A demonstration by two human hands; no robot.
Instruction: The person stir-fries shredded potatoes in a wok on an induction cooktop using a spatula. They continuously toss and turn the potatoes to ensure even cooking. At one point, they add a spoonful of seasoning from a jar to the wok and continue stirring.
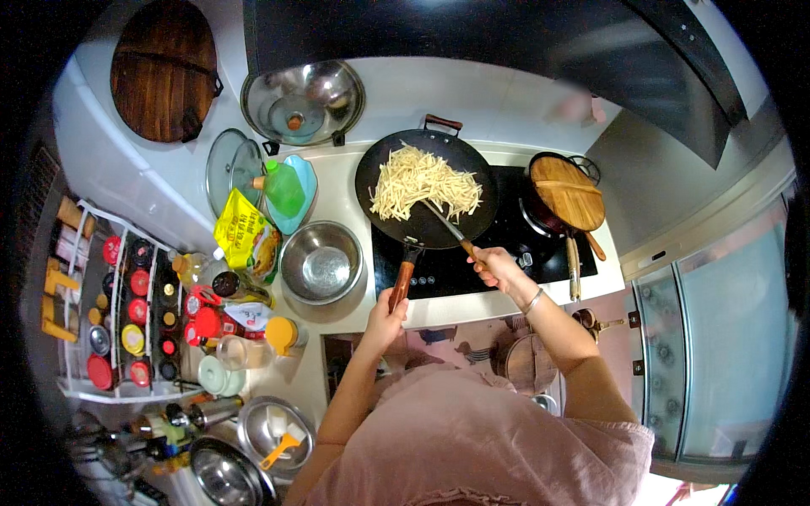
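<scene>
A dark wok sits on the black glass cooktop, with a heap of pale shredded strips, maybe potato, in it. My left hand is closed around the wok's wooden handle at the near side. In my right hand is the wooden handle of a metal spatula; its far end goes in under the near edge of the strips, so its blade is hidden. Left of the wok stands an empty stainless steel bowl on the counter.
On the right burner stands a pot with a wooden lid, its handle pointing towards me. A yellow seasoning bag, a green bottle and several jars are at left, beside a white rack. A range hood hangs above.
</scene>
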